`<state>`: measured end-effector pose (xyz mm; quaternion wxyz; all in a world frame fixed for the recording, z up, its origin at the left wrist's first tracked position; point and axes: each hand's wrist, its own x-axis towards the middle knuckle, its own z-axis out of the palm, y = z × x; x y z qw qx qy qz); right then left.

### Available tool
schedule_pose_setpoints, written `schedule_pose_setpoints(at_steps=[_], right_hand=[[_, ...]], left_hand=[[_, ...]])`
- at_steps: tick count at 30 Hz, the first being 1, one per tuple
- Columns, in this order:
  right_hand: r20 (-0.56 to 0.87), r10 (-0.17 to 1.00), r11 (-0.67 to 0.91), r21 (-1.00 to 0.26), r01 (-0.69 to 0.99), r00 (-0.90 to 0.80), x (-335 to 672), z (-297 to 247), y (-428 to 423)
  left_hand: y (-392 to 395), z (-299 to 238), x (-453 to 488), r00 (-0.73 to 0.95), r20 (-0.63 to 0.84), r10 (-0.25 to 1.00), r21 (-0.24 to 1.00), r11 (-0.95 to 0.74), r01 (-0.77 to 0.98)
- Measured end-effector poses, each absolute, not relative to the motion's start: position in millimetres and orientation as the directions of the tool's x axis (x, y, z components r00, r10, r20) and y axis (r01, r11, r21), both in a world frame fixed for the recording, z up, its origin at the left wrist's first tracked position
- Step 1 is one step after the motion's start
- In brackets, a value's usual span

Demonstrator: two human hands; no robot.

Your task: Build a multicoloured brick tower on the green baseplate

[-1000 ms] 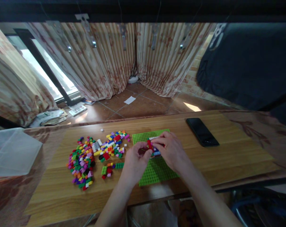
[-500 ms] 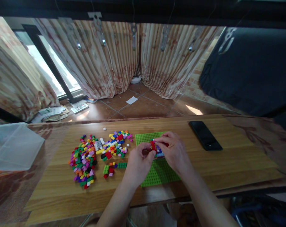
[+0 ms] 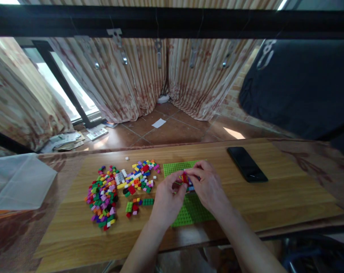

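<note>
Above the green baseplate (image 3: 190, 214), my left hand (image 3: 169, 191) and my right hand (image 3: 206, 182) meet fingertip to fingertip. Between them is a small build of toy bricks (image 3: 184, 178), with red, yellow and blue parts showing. The fingers of my left hand are closed on its left side. My right hand pinches it from the right, near the top. Most of the build is covered by my fingers, and I cannot tell whether it touches the baseplate.
Left of the baseplate lie a large heap of mixed loose bricks (image 3: 103, 199) and a smaller spread of them (image 3: 143, 172). A few bricks, one a long dark green brick (image 3: 148, 202), lie nearer me. A black phone (image 3: 247, 163) rests at right; a translucent bin (image 3: 21, 182) stands far left.
My fingers have shifted slightly on the brick build, with the right fingertips now closer to the left ones. The whole view has tilted up a little.
</note>
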<state>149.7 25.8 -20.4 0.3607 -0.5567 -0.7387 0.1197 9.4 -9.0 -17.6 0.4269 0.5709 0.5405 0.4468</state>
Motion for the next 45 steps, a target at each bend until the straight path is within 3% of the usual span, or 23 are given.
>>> schedule_pose_setpoints(at_steps=[4, 8, 11, 15, 19, 23, 28, 31, 34, 38, 41, 45], right_hand=[[0.425, 0.901, 0.379, -0.68, 0.628, -0.083, 154.9, -23.3, 22.9], [0.46, 0.883, 0.364, -0.799, 0.48, 0.096, 165.0, -24.9, 22.3], [0.439, 0.869, 0.308, -0.84, 0.447, 0.228, 171.5, -25.5, 24.8], [0.398, 0.879, 0.264, -0.865, 0.426, 0.263, 171.9, -25.2, 26.8], [0.493, 0.819, 0.335, -0.826, 0.454, 0.292, 164.4, -17.8, 21.3], [0.664, 0.704, 0.468, -0.7, 0.539, 0.252, 151.2, -6.1, 5.7], [0.709, 0.704, 0.635, -0.598, 0.489, -0.047, 123.5, -6.3, -22.8], [0.657, 0.716, 0.683, -0.588, 0.434, -0.237, 104.1, -14.6, -36.8], [0.616, 0.719, 0.691, -0.59, 0.418, -0.321, 92.2, -19.8, -40.0], [0.694, 0.702, 0.644, -0.522, 0.559, -0.16, 105.9, -16.5, -20.2], [0.711, 0.699, 0.449, -0.521, 0.726, 0.078, 134.9, -16.3, -0.3], [0.656, 0.755, 0.392, -0.445, 0.805, -0.005, 161.4, -28.3, 9.4]], left_hand=[[-9.3, -19.9, 9.2, 0.019, 0.04, 0.999, 0.97, -0.043, 0.241], [-9.5, -22.2, 10.0, 0.015, 0.007, 1.0, 0.972, -0.011, 0.233], [-9.4, -21.4, 10.4, -0.003, -0.002, 1.0, 0.973, 0.003, 0.23], [-9.4, -18.9, 7.2, -0.017, 0.007, 1.0, 0.982, -0.004, 0.188], [-8.5, -18.9, -3.5, -0.11, 0.041, 0.993, 0.984, -0.021, 0.176], [-3.7, -18.1, -19.5, -0.263, 0.071, 0.962, 0.994, -0.046, 0.103], [0.9, -6.1, -44.2, -0.469, 0.06, 0.881, 0.996, -0.085, -0.033], [-0.7, 1.9, -60.5, -0.593, 0.049, 0.804, 0.992, -0.111, -0.067], [-3.4, 5.6, -72.4, -0.621, 0.002, 0.784, 0.981, -0.122, -0.15], [-5.2, 5.3, -75.0, -0.562, -0.093, 0.822, 0.967, -0.059, -0.247], [-5.7, 4.8, -70.4, -0.504, -0.132, 0.853, 0.966, -0.003, -0.257], [-5.2, 4.4, -64.6, -0.443, -0.162, 0.882, 0.96, 0.037, -0.277]])
